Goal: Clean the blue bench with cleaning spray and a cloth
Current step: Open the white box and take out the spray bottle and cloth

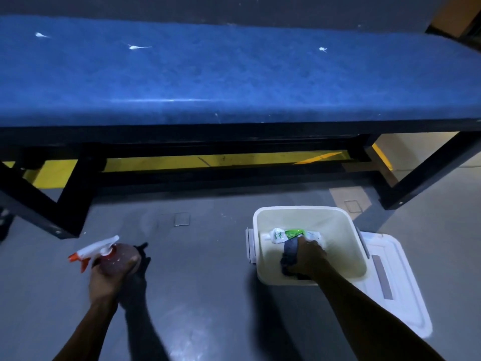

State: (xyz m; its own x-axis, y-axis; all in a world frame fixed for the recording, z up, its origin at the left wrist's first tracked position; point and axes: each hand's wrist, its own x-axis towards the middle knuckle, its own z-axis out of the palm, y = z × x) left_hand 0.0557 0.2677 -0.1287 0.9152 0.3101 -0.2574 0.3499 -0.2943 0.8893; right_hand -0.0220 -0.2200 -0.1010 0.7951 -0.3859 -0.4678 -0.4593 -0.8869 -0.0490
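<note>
The long blue bench [234, 74] spans the upper half of the view on a black frame, with white smears on its seat. My left hand [109, 276] holds a spray bottle [114, 256] with a white and orange trigger head, low over the grey floor at the lower left. My right hand [307, 256] reaches into a white plastic bin [263, 225] at the lower right and grips a dark grey cloth [290, 252]. A white and green tube [289, 234] lies in the bin just beyond the cloth.
The bin's white lid [400, 282] lies flat on the floor to the right of the bin. Black bench legs [70, 201] stand at left and right. A yellow floor strip [161, 161] shows under the bench. Grey floor lies between bench and hands.
</note>
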